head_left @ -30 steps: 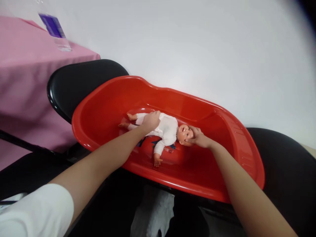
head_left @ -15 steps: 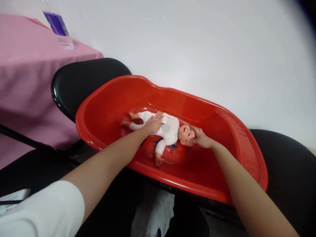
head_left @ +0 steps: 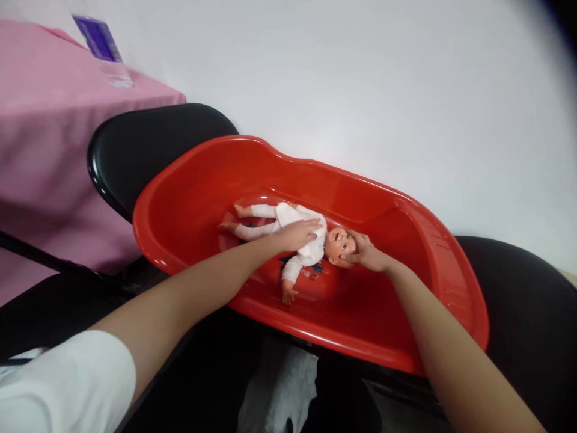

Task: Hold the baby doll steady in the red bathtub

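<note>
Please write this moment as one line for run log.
left hand: on torso of doll | right hand: cupping its head | doll: face up in red tub

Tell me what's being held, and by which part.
The doll, by its head, in the right hand; the left hand lies on its torso.

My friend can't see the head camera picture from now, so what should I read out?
A doll in white clothes lies face up in a red tub, with a person's left hand on its front and right hand cupping its head. Black chairs show near both ends, and a bottle stands on a pink-covered table.
</note>
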Demonstrator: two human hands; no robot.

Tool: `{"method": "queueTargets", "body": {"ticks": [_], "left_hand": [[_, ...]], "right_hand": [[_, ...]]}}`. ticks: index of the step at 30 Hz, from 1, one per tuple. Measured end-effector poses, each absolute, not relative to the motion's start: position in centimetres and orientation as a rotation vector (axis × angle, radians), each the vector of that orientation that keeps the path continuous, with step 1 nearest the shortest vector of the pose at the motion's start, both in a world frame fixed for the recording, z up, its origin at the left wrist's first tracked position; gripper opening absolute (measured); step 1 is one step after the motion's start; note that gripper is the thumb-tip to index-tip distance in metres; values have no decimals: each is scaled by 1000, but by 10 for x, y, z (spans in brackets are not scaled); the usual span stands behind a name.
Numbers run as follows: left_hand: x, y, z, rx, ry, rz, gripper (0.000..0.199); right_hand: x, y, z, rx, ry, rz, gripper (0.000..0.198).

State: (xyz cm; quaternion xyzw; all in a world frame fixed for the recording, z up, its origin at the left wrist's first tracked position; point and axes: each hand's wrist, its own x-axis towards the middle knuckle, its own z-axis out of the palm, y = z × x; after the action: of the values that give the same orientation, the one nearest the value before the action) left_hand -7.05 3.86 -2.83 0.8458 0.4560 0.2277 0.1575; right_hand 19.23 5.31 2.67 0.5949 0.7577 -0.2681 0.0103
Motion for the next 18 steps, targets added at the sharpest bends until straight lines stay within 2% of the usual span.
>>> {"method": "queueTargets", "body": {"ticks": [4,13,18], "left_hand": [[-68,37,-46,2527,1300,401,57],[-127,57,-65,2149,1953,455,57],[-138,57,-72,1852,2315,541,50]], "right_hand": [[193,54,24,1863,2371,-823,97],[192,54,24,1853,2368,-829,101],[190,51,29,1865,2352,-838,98]]}}
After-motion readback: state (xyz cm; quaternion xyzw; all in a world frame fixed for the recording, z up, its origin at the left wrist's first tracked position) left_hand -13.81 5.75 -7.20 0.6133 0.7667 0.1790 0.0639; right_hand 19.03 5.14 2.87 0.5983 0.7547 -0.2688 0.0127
